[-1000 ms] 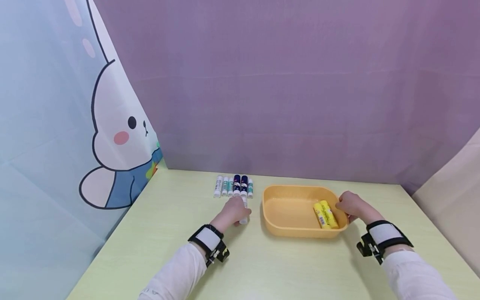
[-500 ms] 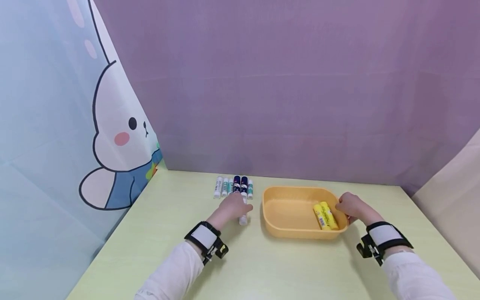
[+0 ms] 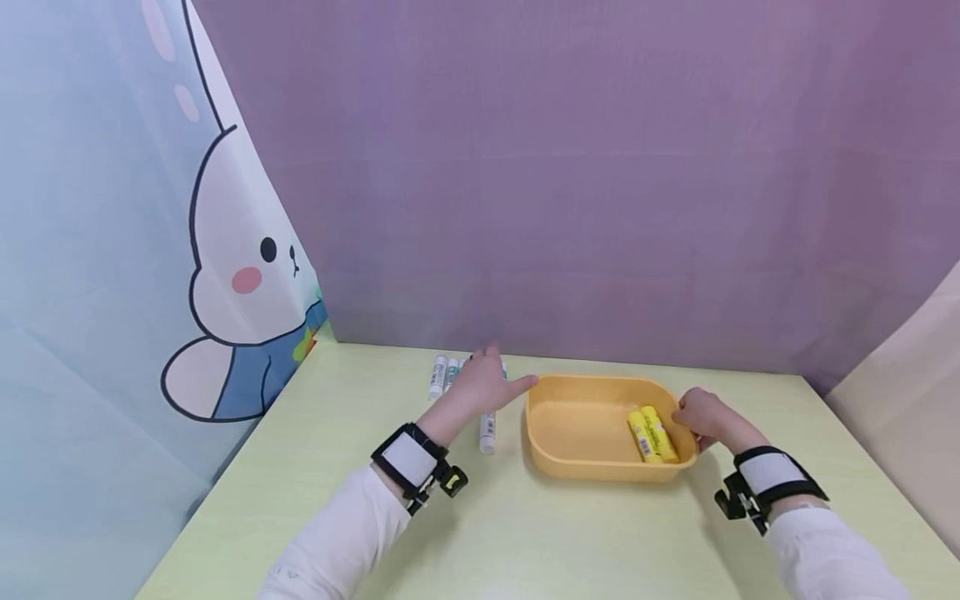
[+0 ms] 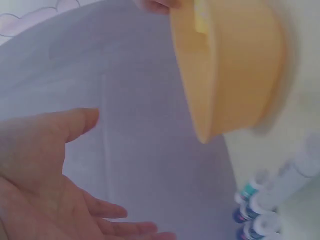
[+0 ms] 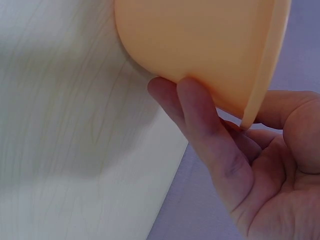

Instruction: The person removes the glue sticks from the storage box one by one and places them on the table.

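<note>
My left hand (image 3: 482,387) is spread open above the row of glue sticks, thumb pointing toward the tub; in the left wrist view its palm shows nothing held. Under it a white glue stick (image 3: 487,433) lies on the table, its far end hidden by the hand. Of the row behind, a white glue stick (image 3: 438,378) and a white-and-green one (image 3: 452,373) show; the left hand covers most others. My right hand (image 3: 708,413) grips the right rim of an orange plastic tub (image 3: 600,472), thumb inside and fingers outside. Two yellow glue sticks (image 3: 651,435) lie in the tub's right end.
The pale wooden table (image 3: 570,533) runs back to a purple cloth (image 3: 570,183). At the left hangs a blue curtain (image 3: 90,350) with a cartoon rabbit. A cream cloth (image 3: 915,375) hangs at the right.
My left hand has let go of the white glue stick, which stays on the table, then risen and spread its fingers. The right hand keeps its grip on the tub.
</note>
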The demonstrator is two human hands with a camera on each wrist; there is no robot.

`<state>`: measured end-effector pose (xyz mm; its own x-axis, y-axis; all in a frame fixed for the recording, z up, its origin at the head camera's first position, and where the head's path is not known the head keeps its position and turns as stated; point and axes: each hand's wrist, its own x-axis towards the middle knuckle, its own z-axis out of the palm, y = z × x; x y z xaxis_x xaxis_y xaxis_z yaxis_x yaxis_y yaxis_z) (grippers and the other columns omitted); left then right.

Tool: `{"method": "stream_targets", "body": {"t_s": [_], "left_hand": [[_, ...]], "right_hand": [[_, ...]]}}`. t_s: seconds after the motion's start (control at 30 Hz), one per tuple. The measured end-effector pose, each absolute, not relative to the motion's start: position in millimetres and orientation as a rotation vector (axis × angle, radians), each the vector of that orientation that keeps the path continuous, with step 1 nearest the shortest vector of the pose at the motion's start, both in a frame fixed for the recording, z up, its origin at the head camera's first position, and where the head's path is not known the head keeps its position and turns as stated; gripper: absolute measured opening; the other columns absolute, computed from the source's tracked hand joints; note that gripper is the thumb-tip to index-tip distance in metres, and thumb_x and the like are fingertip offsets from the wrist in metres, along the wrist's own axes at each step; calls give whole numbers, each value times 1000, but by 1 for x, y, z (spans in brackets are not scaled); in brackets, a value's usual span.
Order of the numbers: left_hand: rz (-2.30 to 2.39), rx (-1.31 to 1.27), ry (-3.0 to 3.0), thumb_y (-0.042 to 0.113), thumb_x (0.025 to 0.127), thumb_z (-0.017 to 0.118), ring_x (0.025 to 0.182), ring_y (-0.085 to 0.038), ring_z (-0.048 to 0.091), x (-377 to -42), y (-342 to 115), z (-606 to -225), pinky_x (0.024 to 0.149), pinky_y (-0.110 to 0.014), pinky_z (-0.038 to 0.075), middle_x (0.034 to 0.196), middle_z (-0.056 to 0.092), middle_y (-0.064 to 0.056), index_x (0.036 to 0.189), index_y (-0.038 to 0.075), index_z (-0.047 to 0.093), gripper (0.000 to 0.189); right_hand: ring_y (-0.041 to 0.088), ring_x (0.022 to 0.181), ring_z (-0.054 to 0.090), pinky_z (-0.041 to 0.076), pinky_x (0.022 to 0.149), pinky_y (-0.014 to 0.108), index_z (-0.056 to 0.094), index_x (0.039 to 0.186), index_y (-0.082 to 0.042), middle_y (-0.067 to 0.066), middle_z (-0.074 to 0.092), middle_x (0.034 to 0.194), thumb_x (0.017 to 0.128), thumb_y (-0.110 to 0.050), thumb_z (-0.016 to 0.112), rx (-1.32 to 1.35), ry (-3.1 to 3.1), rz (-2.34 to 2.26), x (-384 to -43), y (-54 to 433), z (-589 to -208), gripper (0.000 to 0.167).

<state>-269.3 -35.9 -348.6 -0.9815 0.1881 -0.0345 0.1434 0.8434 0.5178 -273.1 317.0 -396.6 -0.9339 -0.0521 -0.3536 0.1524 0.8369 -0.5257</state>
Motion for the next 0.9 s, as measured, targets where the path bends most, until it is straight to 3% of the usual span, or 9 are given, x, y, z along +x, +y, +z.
{"method": "stream_targets", "body": {"t_s": [0.2, 0.47, 0.63, 0.9], "left_hand": [[777, 351, 2977, 74, 77, 52, 140, -38, 23, -264, -14, -334, 108, -53, 30, 153, 21, -22, 150, 3, 17, 107], [665, 459, 3003, 74, 79, 49, 140, -32, 26, -257, 33, -323, 107, -50, 33, 153, 25, -17, 150, 6, 17, 104], [624, 467, 2997, 73, 78, 52, 136, -29, 34, -255, 60, -330, 102, -51, 38, 150, 32, -13, 148, 8, 25, 99], [613, 439, 2970, 72, 78, 54, 129, -23, 42, -255, 93, -356, 99, -44, 42, 143, 41, -6, 145, 13, 32, 93]], "right_hand": [[16, 52, 59, 55, 52, 32, 54, 88, 9, 9, 54, 65, 88, -5, 44, 84, 2658, -802, -273, 318, -400, 17], [16, 54, 58, 55, 52, 32, 53, 87, 7, 9, 52, 66, 88, -5, 44, 88, 2663, -809, -271, 320, -402, 15], [16, 54, 57, 55, 52, 32, 54, 89, 8, 8, 52, 65, 88, -6, 45, 84, 2657, -825, -271, 319, -404, 16], [16, 53, 58, 55, 51, 32, 54, 88, 8, 9, 53, 66, 88, -5, 44, 66, 2660, -836, -271, 320, -407, 16]]}}
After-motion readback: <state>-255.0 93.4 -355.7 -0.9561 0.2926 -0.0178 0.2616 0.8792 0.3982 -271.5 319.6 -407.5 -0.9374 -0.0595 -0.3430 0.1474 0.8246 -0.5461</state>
